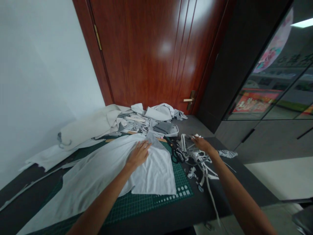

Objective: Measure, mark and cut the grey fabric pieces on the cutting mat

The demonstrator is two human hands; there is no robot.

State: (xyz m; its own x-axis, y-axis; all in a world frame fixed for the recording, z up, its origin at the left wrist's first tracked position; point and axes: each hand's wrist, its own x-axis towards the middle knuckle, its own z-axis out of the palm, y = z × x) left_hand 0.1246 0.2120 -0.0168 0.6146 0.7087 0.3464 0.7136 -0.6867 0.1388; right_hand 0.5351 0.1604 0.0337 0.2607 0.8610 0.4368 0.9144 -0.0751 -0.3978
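My left hand (pixel 138 154) lies flat on a large sheet of white fabric (pixel 156 173), which is spread over a green cutting mat (pixel 156 202). My right hand (pixel 202 144) reaches over a tangle of black, grey and white fabric strips (pixel 193 160) at the mat's right edge. Its fingertips are among the strips, and I cannot tell whether they grip one. Dark scissor handles (pixel 173 153) lie just left of the tangle, partly hidden by the scraps. Long white strips hang down over the table's near right side.
Folded and crumpled pale fabric (pixel 146 119) is heaped at the back of the dark table (pixel 195 209), against a reddish-brown wooden door (pixel 146 49) with a brass handle (pixel 189 100). A white wall stands on the left, and dark cabinets with glass fronts (pixel 266 88) on the right.
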